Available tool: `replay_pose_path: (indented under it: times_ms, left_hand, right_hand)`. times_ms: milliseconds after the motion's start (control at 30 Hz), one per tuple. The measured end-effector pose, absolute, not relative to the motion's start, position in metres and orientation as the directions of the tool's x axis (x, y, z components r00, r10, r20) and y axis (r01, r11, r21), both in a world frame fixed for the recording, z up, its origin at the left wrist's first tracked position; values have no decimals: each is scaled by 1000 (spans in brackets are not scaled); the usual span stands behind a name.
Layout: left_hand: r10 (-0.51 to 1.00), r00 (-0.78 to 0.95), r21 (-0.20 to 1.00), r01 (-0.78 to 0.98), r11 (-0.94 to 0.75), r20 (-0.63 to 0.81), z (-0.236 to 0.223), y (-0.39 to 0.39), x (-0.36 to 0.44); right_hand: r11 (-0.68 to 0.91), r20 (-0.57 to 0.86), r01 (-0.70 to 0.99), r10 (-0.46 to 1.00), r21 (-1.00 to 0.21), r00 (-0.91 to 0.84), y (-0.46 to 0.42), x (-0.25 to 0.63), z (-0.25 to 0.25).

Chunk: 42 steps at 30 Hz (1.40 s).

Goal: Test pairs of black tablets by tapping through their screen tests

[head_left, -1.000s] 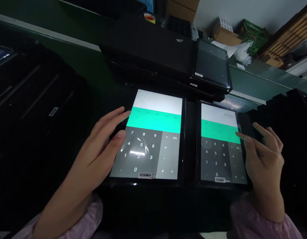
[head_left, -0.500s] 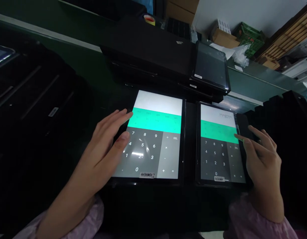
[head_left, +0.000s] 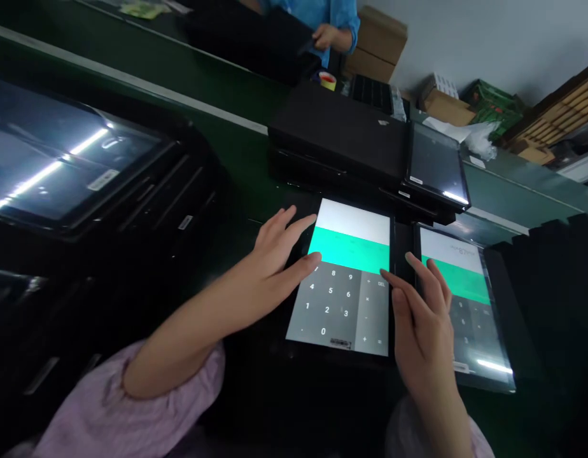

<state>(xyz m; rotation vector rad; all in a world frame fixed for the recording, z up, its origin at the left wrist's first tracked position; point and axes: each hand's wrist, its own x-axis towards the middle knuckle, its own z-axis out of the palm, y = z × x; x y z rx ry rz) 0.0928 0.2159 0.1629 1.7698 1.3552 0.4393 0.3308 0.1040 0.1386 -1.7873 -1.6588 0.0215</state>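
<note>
Two tablets lie side by side, both lit with a calculator screen of white, green and grey bands. At the upper left edge of the nearer tablet point(head_left: 339, 299), my left hand point(head_left: 270, 273) rests with thumb and fingers spread. My right hand point(head_left: 425, 324) has its index finger stretched to the right end of the same tablet's green band, just above the DEL key. Its other fingers are apart and hold nothing. Partly behind that hand is the second tablet point(head_left: 466, 280), with a short line of characters in its white band.
Stacked dark tablets point(head_left: 60, 152) fill the left side. Behind the lit pair are a flat black stack point(head_left: 342, 121) and a dark tablet point(head_left: 437, 162). Across the green bench, a person in a blue sleeve point(head_left: 346, 25) handles a black object. A tape roll point(head_left: 327, 81) lies nearby.
My right hand has moved left from the right tablet to the left one. My left hand stays at the left tablet's edge. The view has shifted, bringing the other person into sight.
</note>
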Motion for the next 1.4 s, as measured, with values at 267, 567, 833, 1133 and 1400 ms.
replay_pose_path:
  times_ms: [267,567,833,1133,1400]
  left_hand:
    - [908,384,738,659,-143,-166,188,261,102]
    - [894,382,726,680,-102,-232,180,274,87]
    - [806,501,688,706,-170,-316,171,270,90]
    - [708,571,597,758,-261,-415,178,269,95]
    - [701,586,608,746,-270,-407,177,267,97]
  right_hand:
    - [47,446,928,885,-371,133,130,320,126]
    - [-13,478,932,856,-362,198,129,327,134]
    - [-11,476,932,857,-362,195,130,325,132]
    - [296,398,905,903,-307,-161,121,303,144]
    - [53,488,916,857,-398,163,123,322,142]
